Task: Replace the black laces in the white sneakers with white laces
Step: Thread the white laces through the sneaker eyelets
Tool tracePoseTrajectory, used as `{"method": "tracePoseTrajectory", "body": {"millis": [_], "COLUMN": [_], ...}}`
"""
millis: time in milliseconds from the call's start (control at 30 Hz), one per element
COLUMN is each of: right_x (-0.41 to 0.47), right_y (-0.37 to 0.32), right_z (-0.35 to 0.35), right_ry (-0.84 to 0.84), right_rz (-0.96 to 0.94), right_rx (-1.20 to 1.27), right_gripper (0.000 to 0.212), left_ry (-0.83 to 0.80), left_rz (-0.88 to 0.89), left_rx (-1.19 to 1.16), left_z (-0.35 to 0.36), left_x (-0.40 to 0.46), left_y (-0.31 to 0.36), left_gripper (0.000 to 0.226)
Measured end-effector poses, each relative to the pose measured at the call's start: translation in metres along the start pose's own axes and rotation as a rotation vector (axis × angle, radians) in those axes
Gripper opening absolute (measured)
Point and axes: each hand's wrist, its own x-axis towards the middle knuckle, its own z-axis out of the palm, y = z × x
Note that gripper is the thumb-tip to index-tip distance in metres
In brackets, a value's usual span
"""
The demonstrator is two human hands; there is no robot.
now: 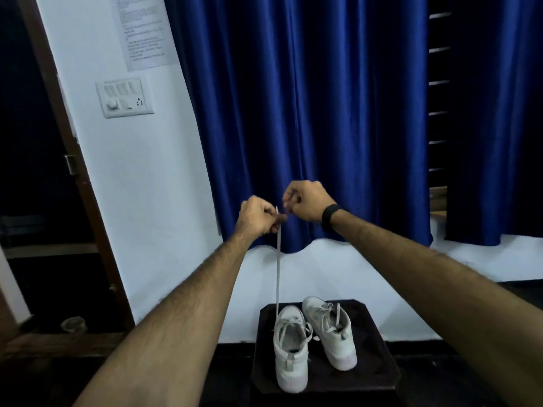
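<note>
Doorway darkness fills my far left, framed by a brown door frame (63,136). Next along the white wall sits a switch panel (125,96), with a printed paper sheet (141,30) taped above it. My left hand (258,215) is raised in front of the blue curtain (308,98), its fingers pinching the white lace (278,274), which runs taut straight down to the left sneaker (291,352). Just beside it, my right hand (305,202) is curled closed; it seems to pinch the lace's upper end, though blur keeps me from being sure. A black band (330,216) wraps that wrist. Below, both white shoes stand on a dark stool (379,374), the right sneaker (330,331) touching its mate, laced in white. Window bars (439,83) show at the curtain's right gap.
</note>
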Motion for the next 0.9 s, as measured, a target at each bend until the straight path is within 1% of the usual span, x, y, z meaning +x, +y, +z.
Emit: {"method": "tracePoseTrajectory", "body": {"millis": [33,67,133,200,233,300,367,433,533,633,700,733,800,833,867,900], "right_x": [-0.003,-0.008,-0.020,-0.033,-0.041,-0.057,-0.079,-0.105,-0.136,-0.145,-0.146,-0.146,-0.149,-0.150,-0.150,-0.150], "right_y": [0.006,0.015,0.033,0.051,0.058,0.070,0.081,0.093,0.114,0.122,0.120,0.121,0.119,0.118,0.120,0.122], "right_z": [0.000,0.004,0.014,0.038,0.055,0.094,0.137,0.177,0.215,0.223,0.224,0.227,0.230,0.233,0.235,0.233], "right_ry": [-0.002,-0.044,-0.200,-0.368,-0.422,-0.488,-0.548,-0.610,-0.675,-0.685,-0.685,-0.678,-0.678,-0.658,-0.592,-0.488], "right_rz": [0.031,0.068,0.129,0.179,0.197,0.239,0.312,0.345,0.344,0.320,0.306,0.304,0.309,0.314,0.326,0.358], "right_rx": [0.001,-0.016,-0.132,-0.242,-0.254,-0.201,-0.140,-0.179,-0.224,-0.199,-0.181,-0.165,-0.144,-0.143,-0.149,-0.170], "right_gripper": [0.013,0.011,0.004,0.029,0.043,0.066,0.085,0.095,0.099,0.093,0.091,0.091,0.091,0.088,0.081,0.070], "left_ry": [0.009,0.021,0.066,0.117,0.125,0.085,0.048,0.077,0.136,0.168,0.202,0.206,0.162,0.131,0.113,0.108], "left_rz": [0.010,0.007,0.002,-0.011,-0.024,-0.069,-0.091,-0.083,-0.059,-0.045,-0.047,-0.045,-0.037,-0.037,-0.038,-0.042], "left_rx": [-0.001,-0.012,-0.046,-0.066,-0.093,-0.226,-0.334,-0.348,-0.358,-0.375,-0.391,-0.389,-0.337,-0.299,-0.273,-0.262], "left_z": [-0.002,-0.003,-0.007,-0.004,-0.002,0.004,0.007,0.005,-0.002,-0.008,-0.013,-0.015,-0.018,-0.019,-0.020,-0.020], "left_x": [-0.001,-0.002,-0.001,0.002,0.002,-0.001,-0.004,-0.005,-0.002,0.000,0.003,0.005,0.006,0.005,0.004,0.003], "left_y": [0.000,-0.004,-0.007,-0.009,-0.008,-0.005,-0.001,0.001,0.002,0.004,0.005,0.005,0.003,0.001,-0.001,-0.005], "left_gripper": [0.027,0.026,0.026,0.031,0.032,0.028,0.023,0.024,0.027,0.021,0.021,0.023,0.023,0.022,0.021,0.020]}}
